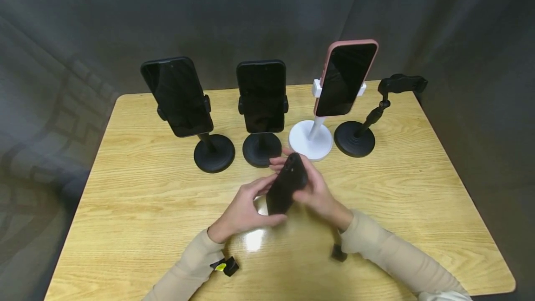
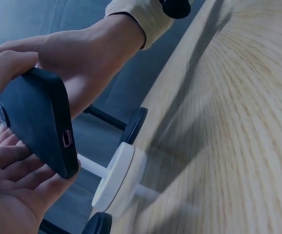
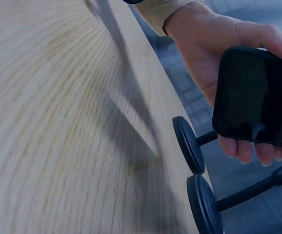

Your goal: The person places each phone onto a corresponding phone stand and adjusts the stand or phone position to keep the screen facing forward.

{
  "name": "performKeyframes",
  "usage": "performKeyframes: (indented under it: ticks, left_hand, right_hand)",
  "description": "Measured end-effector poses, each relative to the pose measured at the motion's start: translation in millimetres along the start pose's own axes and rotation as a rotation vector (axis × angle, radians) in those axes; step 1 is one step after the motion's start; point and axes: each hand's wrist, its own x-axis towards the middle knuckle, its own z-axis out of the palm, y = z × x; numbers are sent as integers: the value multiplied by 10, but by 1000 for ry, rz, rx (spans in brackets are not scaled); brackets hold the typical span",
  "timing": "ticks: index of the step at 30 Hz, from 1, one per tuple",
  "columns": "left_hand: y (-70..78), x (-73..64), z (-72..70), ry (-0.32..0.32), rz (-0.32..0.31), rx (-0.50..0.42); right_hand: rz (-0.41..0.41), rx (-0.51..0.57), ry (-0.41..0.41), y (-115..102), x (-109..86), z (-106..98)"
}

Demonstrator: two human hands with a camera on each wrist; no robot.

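A black smartphone (image 1: 286, 185) is held between both hands above the table, its camera side facing up in the head view. My left hand (image 1: 244, 210) grips its lower end, thumb on one long edge and fingers on the other, as the left wrist view shows. My right hand (image 1: 315, 194) holds its upper part, thumb at the edge and some fingers behind it. In the left wrist view the charging port of the phone (image 2: 38, 119) shows. From the right wrist, the dark screen of the phone (image 3: 258, 97) is visible. The right hand is slightly blurred.
Behind the hands stand two black phone stands with black phones (image 1: 177, 96) (image 1: 262, 96). A white stand (image 1: 311, 140) bears a pink-edged phone (image 1: 347, 78). At the far right, a black stand (image 1: 355, 138) has a bare clamp (image 1: 403, 83). The wooden table (image 1: 138, 226) meets a dark curtain (image 1: 251, 13).
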Motion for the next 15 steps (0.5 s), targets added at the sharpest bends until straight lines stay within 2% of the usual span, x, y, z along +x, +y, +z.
performKeyframes:
  ticks: [4, 8, 12, 15]
  left_hand:
    - [3, 7, 11, -21, 20, -14]
    - [33, 30, 32, -48, 37, -34]
    - [73, 81, 63, -65, 72, -58]
    - [104, 140, 94, -74, 107, -66]
  right_hand:
    - [-39, -17, 24, -7, -13, 6]
    - [-114, -46, 76, -36, -19, 28]
    - [-181, -72, 118, -113, 8, 42]
    - [-232, -96, 120, -182, 45, 20]
